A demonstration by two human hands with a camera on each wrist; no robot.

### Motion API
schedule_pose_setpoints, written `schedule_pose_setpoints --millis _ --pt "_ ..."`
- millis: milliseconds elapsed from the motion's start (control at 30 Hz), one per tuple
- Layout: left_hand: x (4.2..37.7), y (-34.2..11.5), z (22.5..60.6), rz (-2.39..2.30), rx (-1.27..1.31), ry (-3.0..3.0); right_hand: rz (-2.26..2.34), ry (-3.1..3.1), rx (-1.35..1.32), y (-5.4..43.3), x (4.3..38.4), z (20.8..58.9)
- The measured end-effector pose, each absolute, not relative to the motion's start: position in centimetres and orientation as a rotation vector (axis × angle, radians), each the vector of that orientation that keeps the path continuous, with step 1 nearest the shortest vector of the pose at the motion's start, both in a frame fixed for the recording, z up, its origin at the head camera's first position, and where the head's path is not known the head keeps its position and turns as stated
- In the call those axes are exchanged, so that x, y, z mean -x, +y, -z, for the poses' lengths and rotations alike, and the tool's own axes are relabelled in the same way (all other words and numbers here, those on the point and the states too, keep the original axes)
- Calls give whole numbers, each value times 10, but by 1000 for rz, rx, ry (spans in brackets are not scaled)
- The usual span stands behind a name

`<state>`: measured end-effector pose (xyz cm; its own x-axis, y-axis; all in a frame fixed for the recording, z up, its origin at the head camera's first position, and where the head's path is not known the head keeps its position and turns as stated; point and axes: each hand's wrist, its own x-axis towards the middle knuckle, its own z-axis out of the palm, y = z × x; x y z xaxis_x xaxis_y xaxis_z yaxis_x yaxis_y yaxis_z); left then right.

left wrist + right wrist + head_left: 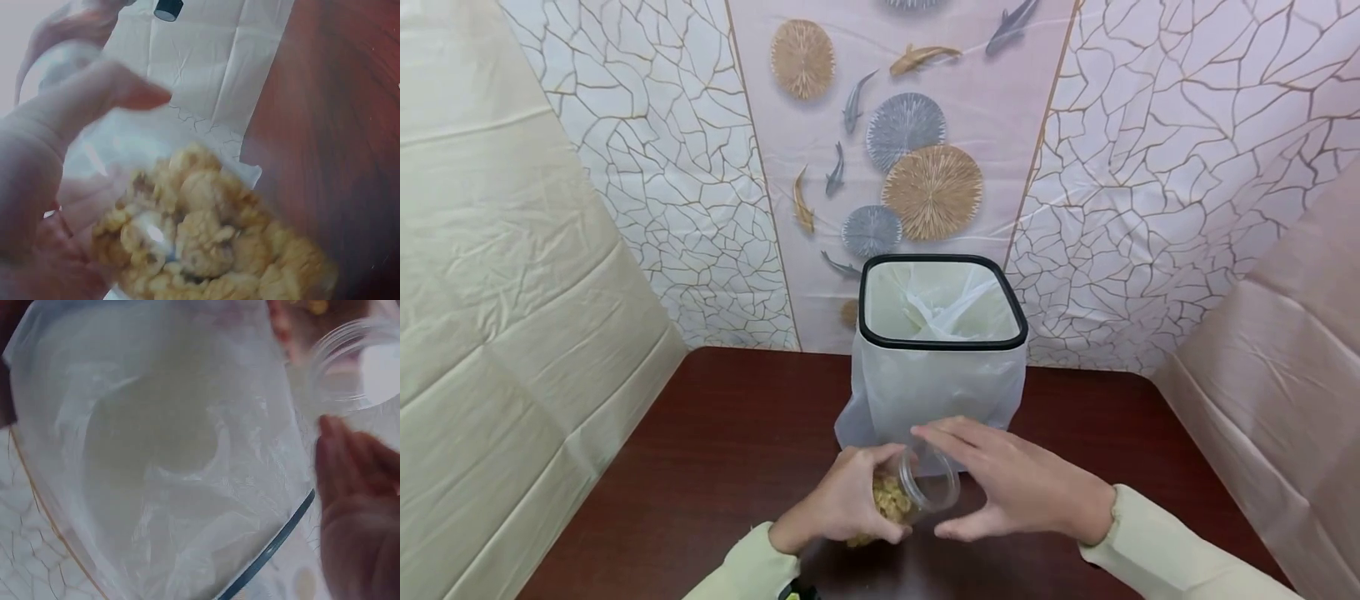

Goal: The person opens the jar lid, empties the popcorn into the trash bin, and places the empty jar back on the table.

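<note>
In the head view my left hand grips a clear plastic jar around its body. The jar lies tilted, its round mouth facing right. Yellow popcorn-like pieces fill much of the lower part; in the left wrist view they show blurred through the clear wall. My right hand is just to the right of the jar's mouth, fingers extended and thumb spread apart below, with nothing held between them. Whether a fingertip touches the rim I cannot tell. Part of that hand also appears in the right wrist view.
Behind the hands a white-lined bin with a black rim stands on the dark red-brown table. A patterned cloth hangs behind it, and pale cloth walls flank the table on both sides.
</note>
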<state>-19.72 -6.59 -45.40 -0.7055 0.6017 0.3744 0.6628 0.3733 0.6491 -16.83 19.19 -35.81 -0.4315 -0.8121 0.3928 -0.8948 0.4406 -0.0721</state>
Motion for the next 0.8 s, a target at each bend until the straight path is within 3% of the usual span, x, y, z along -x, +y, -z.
schedule_pose_setpoints --millis 300,800 --pt "195 -64 454 904 921 -2441 -641 -2657 -1045 187 180 363" --pt "191 -59 458 820 884 -2460 -690 -2639 -1061 182 184 386"
